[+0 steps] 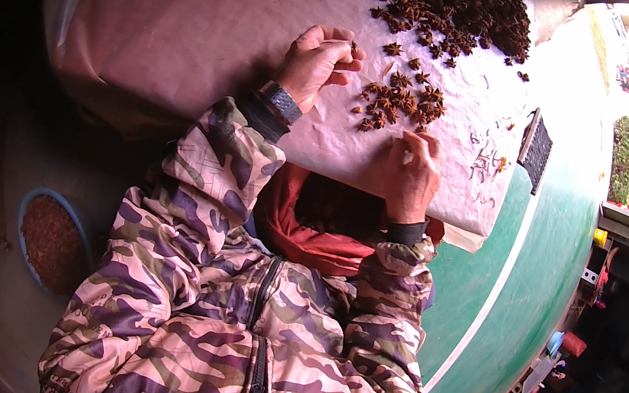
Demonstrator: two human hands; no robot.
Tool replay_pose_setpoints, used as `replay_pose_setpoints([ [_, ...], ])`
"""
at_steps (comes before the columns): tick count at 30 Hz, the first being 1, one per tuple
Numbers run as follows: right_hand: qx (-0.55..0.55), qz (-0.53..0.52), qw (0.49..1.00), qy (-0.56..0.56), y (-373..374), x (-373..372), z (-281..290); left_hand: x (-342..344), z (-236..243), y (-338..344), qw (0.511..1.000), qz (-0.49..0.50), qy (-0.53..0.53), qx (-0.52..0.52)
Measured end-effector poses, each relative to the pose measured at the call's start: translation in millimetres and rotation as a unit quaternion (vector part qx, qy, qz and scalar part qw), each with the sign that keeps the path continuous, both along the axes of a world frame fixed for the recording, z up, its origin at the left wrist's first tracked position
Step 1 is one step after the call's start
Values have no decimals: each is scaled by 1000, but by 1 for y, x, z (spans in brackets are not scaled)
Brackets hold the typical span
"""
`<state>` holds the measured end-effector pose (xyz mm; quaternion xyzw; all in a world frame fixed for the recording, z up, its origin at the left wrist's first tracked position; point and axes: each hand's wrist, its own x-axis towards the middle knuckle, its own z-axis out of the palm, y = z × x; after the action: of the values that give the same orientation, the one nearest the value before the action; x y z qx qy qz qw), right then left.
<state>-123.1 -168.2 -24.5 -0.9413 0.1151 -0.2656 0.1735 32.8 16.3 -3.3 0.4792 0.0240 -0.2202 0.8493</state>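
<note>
My left hand [321,65] is over the pale sheet covering the table [192,32], its thumb and forefinger pinched on a small brown piece of star anise [354,47]. My right hand [413,179] rests near the sheet's front edge with its fingers curled in; what they hold, if anything, is hidden. Between and just beyond my hands lies a small loose group of star anise [398,102]. A much larger dark heap of star anise [465,8] spreads along the far side. Below the table edge, a red bag [305,247] stands open in front of me, its inside dark.
Thin pale scraps [489,162] lie scattered at the sheet's right. A blue-rimmed basin [46,191] of brown bits stands on the floor at my left. Right of the table are a black slotted panel [539,148] and green floor [537,269] with a white line.
</note>
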Motion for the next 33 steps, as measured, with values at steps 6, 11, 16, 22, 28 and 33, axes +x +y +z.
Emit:
replay_pose_setpoints([
  [6, -10, 72, 997, -39, 15, 35, 19, -1, -8, -4, 998, -57, -2, -10],
  [11, -73, 119, 989, 47, 6, 55, 18, -7, -6, -10, 996, -86, -25, 8],
  [16, -151, 113, 976, 110, 4, 53, 25, -9, -5, -10, 995, -88, -35, 9],
  [22, -184, 133, 965, 134, 0, 49, 31, -10, -6, -12, 995, -94, -33, 3],
  [28, -61, 82, 988, 118, -4, 49, 18, -8, -9, -12, 995, -95, -37, 12],
  [33, 183, 87, 979, 14, -12, 37, 4, -15, -16, -21, 980, -146, -120, 69],
])
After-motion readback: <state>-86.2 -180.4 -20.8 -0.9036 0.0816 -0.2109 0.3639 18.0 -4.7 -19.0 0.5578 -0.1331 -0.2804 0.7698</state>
